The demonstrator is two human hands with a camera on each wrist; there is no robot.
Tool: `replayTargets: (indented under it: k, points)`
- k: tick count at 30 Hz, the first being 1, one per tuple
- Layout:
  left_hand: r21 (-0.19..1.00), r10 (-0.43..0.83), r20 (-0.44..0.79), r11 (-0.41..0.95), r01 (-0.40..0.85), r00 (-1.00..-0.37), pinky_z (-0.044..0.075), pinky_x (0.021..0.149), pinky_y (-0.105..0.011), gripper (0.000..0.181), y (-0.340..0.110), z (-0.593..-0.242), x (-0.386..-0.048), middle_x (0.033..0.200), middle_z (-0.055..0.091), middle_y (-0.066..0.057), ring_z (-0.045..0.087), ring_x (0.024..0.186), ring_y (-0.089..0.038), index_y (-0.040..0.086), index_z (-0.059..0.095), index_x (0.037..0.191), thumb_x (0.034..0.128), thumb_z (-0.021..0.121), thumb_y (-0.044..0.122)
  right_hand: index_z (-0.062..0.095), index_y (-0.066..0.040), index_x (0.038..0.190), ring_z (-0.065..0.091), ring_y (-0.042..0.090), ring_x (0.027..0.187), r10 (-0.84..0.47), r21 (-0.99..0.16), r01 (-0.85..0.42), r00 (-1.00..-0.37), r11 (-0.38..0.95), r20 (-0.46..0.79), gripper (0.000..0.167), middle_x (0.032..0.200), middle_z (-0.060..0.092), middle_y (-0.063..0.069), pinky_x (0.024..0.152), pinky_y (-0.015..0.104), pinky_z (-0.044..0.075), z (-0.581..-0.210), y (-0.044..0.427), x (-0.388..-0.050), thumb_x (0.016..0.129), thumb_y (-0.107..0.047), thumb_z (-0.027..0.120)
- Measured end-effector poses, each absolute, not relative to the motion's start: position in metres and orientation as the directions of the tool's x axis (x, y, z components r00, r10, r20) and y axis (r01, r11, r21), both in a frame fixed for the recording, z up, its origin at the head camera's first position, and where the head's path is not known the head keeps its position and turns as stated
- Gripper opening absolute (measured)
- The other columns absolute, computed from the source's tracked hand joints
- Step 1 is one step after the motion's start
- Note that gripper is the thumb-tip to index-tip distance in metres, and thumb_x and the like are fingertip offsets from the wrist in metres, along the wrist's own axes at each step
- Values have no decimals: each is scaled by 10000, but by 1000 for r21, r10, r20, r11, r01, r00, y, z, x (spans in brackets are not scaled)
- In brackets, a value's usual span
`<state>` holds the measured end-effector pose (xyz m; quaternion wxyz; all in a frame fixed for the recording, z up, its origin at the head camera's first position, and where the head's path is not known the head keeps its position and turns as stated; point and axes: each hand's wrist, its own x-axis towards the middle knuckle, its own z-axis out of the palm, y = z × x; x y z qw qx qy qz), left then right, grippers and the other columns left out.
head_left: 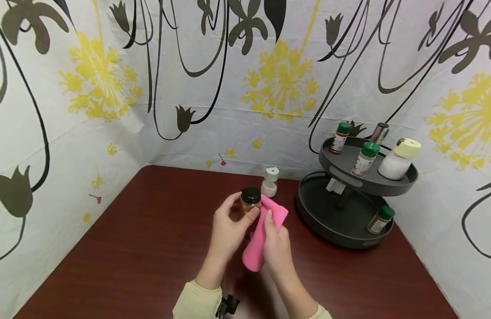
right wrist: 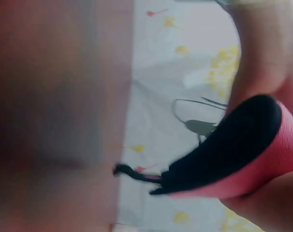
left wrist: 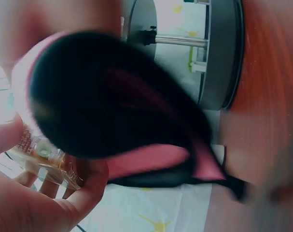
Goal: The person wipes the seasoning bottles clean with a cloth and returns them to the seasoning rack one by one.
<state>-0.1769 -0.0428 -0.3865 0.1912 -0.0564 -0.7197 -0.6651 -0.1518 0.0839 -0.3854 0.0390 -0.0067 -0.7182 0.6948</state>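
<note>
My left hand [head_left: 228, 230] grips a small glass spice jar [head_left: 250, 204] with a black lid and orange-brown contents, its thumb on the near side. In the left wrist view part of the printed jar [left wrist: 44, 151] shows among the fingers. My right hand [head_left: 278, 248] pinches a folded pink cloth [head_left: 258, 248], thumb on top, right beside the jar. Both wrist views show a dark side on this cloth [right wrist: 228, 145] and a thin dark strip at its end. Whether the cloth touches the jar is hard to tell.
Behind the hands a white-capped shaker [head_left: 270, 182] stands on the dark red table [head_left: 149, 248]. To the right is a black two-tier round rack [head_left: 325, 226]. Green-capped spice jars [head_left: 364, 160] and a yellow-capped white container [head_left: 398, 160] stand on its upper tier; another green-capped jar [head_left: 380, 220] leans below.
</note>
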Motion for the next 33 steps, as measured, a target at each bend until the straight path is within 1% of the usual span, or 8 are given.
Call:
replayTargets:
  k: [3, 8, 10, 15, 17, 22, 29, 33]
  points:
    - [937, -181, 346, 109, 331, -921, 566, 928, -421, 438, -45, -384, -177, 1187, 739, -116, 657, 1057, -233, 130, 711, 1328, 920, 854, 200, 596, -23, 1396, 694, 173, 915, -9, -1000, 12, -1000, -6, -12, 608, 1098, 715, 120, 785, 294, 586, -392, 84, -154, 1132, -534, 398]
    - [946, -151, 319, 113, 305, -935, 577, 956, -474, 475, -42, -389, -174, 1238, 735, -126, 675, 1083, -250, 117, 703, 1346, 907, 865, 200, 582, -33, 1415, 697, 170, 913, -37, -999, 48, -998, -15, -47, 612, 1083, 714, 94, 791, 308, 585, -382, 90, -158, 1133, -540, 383]
    - [947, -136, 315, 112, 302, -939, 581, 951, -465, 481, -41, -392, -173, 1240, 734, -127, 677, 1090, -247, 116, 702, 1350, 906, 866, 197, 602, -49, 1415, 687, 148, 933, -5, -1000, 24, -1000, 0, -24, 619, 1108, 715, 99, 811, 286, 572, -373, 92, -159, 1130, -551, 379]
    - [945, -112, 322, 92, 313, -940, 585, 914, -370, 466, -38, -393, -173, 1195, 747, -117, 696, 1058, -226, 134, 709, 1337, 903, 868, 196, 579, -93, 1460, 624, 127, 1155, 51, -995, -95, -994, -19, 94, 624, 1346, 666, 124, 960, 212, 510, -350, 94, -157, 1123, -575, 371]
    - [945, -114, 325, 80, 317, -939, 585, 908, -344, 460, -37, -392, -173, 1183, 754, -109, 701, 1050, -214, 143, 716, 1327, 897, 873, 190, 553, -94, 1468, 588, 141, 1216, 51, -990, -136, -990, -34, 134, 608, 1388, 630, 121, 1004, 216, 487, -347, 93, -156, 1127, -561, 365]
    - [942, -140, 335, 60, 330, -932, 583, 874, -327, 453, -39, -386, -174, 1179, 749, -116, 679, 1038, -203, 146, 724, 1322, 895, 873, 171, 552, -78, 1455, 630, 127, 1146, 37, -988, -151, -988, -45, 149, 582, 1278, 649, 88, 969, 232, 515, -361, 85, -155, 1141, -523, 347]
    - [936, -168, 351, 76, 343, -921, 556, 903, -337, 464, -44, -377, -175, 1231, 742, -107, 674, 1059, -241, 138, 711, 1343, 906, 864, 179, 514, -68, 1496, 686, 105, 955, -51, -990, 23, -999, -136, -17, 656, 1103, 707, -9, 849, 269, 580, -392, 78, -158, 1127, -582, 341]
    - [938, -145, 344, 94, 333, -928, 554, 884, -379, 484, -44, -377, -175, 1232, 745, -125, 671, 1027, -244, 140, 704, 1359, 908, 865, 208, 503, -84, 1512, 691, 100, 1001, -51, -984, 58, -997, -170, -50, 647, 1171, 715, -7, 890, 290, 582, -391, 80, -158, 1127, -579, 344]
